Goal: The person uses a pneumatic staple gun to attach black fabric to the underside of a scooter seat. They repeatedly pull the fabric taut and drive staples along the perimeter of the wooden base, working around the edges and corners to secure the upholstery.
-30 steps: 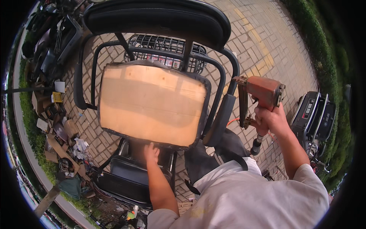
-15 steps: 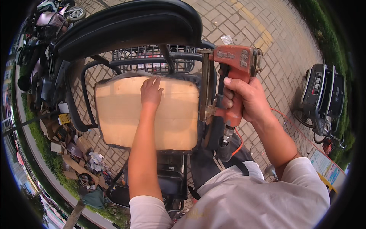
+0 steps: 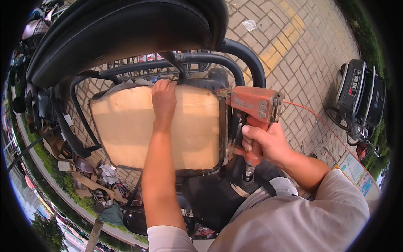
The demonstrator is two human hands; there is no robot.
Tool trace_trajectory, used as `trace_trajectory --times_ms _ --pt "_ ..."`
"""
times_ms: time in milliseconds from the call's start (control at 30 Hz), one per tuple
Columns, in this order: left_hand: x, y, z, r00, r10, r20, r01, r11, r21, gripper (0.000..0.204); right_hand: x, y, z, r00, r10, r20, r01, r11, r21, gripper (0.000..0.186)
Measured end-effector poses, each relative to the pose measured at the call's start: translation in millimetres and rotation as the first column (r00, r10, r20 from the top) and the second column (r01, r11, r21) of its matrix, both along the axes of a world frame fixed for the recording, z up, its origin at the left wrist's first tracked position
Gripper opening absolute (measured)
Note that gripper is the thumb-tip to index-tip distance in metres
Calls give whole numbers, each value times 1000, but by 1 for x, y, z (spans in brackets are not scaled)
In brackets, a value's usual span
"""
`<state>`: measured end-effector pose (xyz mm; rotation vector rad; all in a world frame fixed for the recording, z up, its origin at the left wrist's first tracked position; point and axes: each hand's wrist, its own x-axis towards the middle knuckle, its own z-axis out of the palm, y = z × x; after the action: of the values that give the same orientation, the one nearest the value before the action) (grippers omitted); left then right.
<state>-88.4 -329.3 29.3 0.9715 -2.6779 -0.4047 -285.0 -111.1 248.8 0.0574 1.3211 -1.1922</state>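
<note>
A seat cushion lies upside down with its bare plywood base facing up and dark cover material around the rim. My left hand is at its far edge, fingers together and bent over the rim; their tips are hidden. In my right hand is a red pneumatic stapler, gripped by its handle. The stapler's nose and magazine are close to the right edge of the cushion; whether they touch cannot be told. An orange air hose shows beyond the stapler.
A black padded backrest on a black tube frame rises beyond the cushion, with a wire basket behind it. Scrap and cardboard litter the left side. A black vehicle stands on the paving at right.
My right hand has brought the stapler lower and nearer the cushion's right edge. My left hand has shifted to the far rim, its fingers now bent over it. My view has moved too.
</note>
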Motion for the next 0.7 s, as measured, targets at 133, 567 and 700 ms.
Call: trace_trajectory --times_ms 133,567,700 --pt "12 33 -16 997 61 -56 -63 998 -31 19 0 -1 0 998 58 -35 -56 996 69 36" --pt "5 22 -8 990 -141 -8 141 990 4 22 21 -12 5 987 98 -127 -81 988 135 25" --pt "-2 7 -19 985 -119 -128 123 992 19 19 47 -26 -7 995 64 -72 -52 985 164 18"
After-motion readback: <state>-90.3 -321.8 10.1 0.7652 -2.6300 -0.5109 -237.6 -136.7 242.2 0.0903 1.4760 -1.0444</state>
